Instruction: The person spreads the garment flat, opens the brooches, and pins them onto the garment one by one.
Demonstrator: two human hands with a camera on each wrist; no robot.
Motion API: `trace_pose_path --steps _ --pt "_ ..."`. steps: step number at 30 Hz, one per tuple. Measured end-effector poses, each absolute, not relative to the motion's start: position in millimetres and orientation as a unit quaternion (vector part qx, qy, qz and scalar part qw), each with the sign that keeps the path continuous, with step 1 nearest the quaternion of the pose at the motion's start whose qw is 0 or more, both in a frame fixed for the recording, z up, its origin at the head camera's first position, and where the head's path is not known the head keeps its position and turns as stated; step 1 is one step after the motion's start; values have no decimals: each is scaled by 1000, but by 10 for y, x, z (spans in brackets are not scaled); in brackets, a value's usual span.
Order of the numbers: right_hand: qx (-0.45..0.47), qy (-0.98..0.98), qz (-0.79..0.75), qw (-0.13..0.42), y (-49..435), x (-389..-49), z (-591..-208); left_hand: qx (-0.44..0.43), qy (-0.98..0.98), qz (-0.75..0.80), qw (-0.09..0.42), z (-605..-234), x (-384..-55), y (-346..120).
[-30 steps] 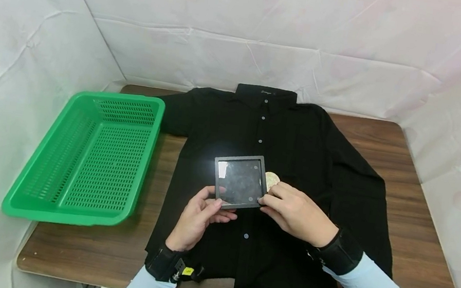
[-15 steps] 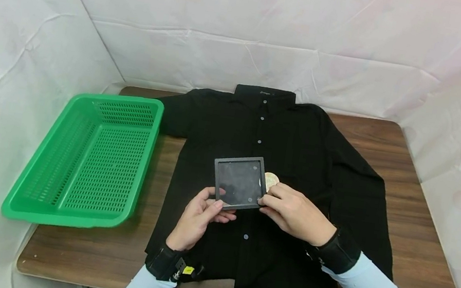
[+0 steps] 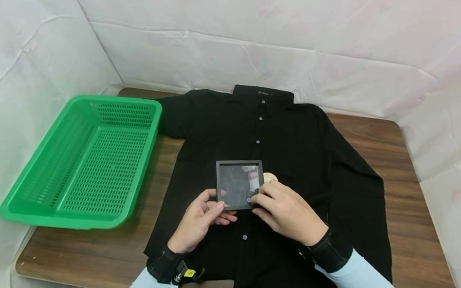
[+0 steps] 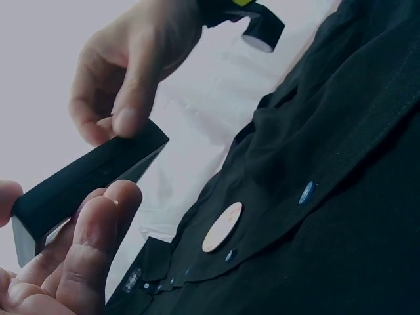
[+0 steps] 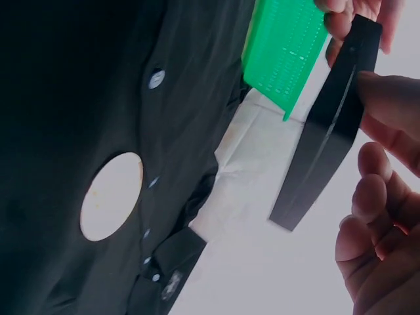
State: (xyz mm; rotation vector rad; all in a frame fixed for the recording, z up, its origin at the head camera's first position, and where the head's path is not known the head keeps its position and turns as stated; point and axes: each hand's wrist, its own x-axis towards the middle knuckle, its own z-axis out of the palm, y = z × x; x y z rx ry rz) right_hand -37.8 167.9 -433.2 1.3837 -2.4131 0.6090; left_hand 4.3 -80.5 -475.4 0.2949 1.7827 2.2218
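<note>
My left hand [image 3: 195,220] grips the lower left corner of a square, dark-rimmed display frame [image 3: 233,186] with a clear, shiny pane. At its right edge my right hand [image 3: 289,214] pinches the rim; the right wrist view shows the thumb [image 5: 387,95] against the frame's side. Both hands hold the frame tilted above a black button-up shirt [image 3: 215,127] spread out flat. A round, pale gold disc like a coin [image 3: 270,176] lies on the shirt, partly hidden behind the right hand in the head view. It shows whole in the right wrist view.
A green perforated basket [image 3: 64,221] stands at the left of the brown wooden table [image 3: 422,259], overlapping one shirt sleeve. White sheeting [image 3: 224,59] closes off the back and both sides.
My right hand has shifted slightly left along with a small turn of the frame. The glare on the pane has gone, and a reflection shows at its right side. The left hand stays nearly still.
</note>
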Motion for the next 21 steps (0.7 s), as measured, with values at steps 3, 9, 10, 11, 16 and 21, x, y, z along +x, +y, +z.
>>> trace_pose_path --steps 3,9,10,11,16,21 --pt "489 -836 203 145 1584 -373 -4305 100 614 769 144 -4760 45 -790" --pt "499 -838 174 137 1401 -350 -4308 104 615 768 144 -4781 43 -765" --pt "501 -837 172 138 1378 -345 -4314 105 616 767 143 -4782 43 -760" --pt "504 -835 170 140 1357 -340 -4319 107 618 766 143 -4782 43 -755" --pt "512 -831 158 153 1303 -318 -4343 107 628 757 144 -4785 51 -735" --pt "512 -832 152 151 1313 -308 -4352 104 635 751 151 -4800 59 -742"
